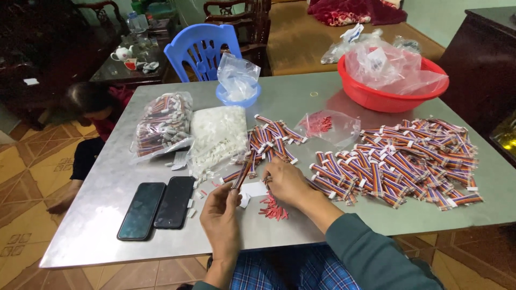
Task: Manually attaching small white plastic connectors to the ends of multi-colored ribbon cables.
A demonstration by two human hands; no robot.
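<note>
Worktop (pixel 97 225): the far right corner lies behind the red basin (pixel 376 99); the near right corner is cut by the picture's right edge. Right hand (pixel 287 182): the fingertips curl under the palm, so their contact is hidden; the right sleeve (pixel 371 252) runs out at the bottom edge. Left hand (pixel 220 217): the wrist is cut at the bottom edge. Small red parts (pixel 273 208) near the front edge: too small to tell their form. Clear bag (pixel 389 67) in the basin: contents obscured by crumpled film.
</note>
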